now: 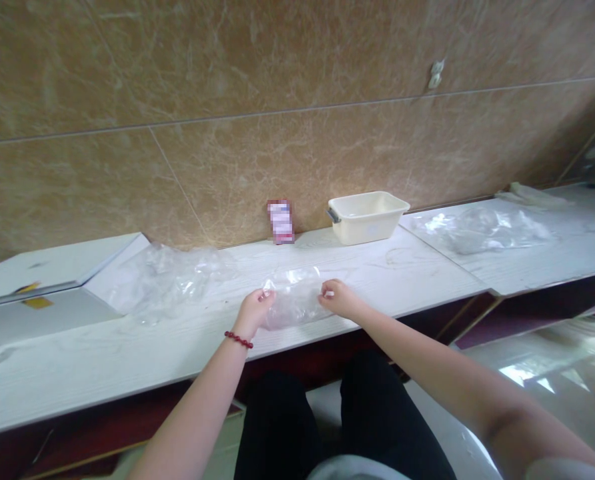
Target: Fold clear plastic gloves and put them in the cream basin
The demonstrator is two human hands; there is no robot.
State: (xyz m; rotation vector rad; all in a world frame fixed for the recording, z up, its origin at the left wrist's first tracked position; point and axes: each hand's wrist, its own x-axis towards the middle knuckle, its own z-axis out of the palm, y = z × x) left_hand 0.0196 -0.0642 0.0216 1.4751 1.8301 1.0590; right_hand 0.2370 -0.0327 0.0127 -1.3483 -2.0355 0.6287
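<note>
Between my two hands a clear plastic bag point(295, 300) lies over the front part of the white countertop point(357, 273). My left hand point(255, 310), with a red bead bracelet at the wrist, pinches the bag's left edge. At the opposite edge, the fingers of my right hand point(338, 299) are closed on the plastic. More clear plastic bags point(177, 273) lie crumpled to the left, against a white box point(72, 267). Another heap of clear plastic point(492, 230) rests on the counter at the right.
Behind my right hand, a cream plastic basin point(367, 220) stands near the marble wall. A small printed packet or phone point(281, 222), blurred, leans against the wall. Pale cloth-like material point(532, 197) lies at the far right. The counter's front edge runs just above my legs.
</note>
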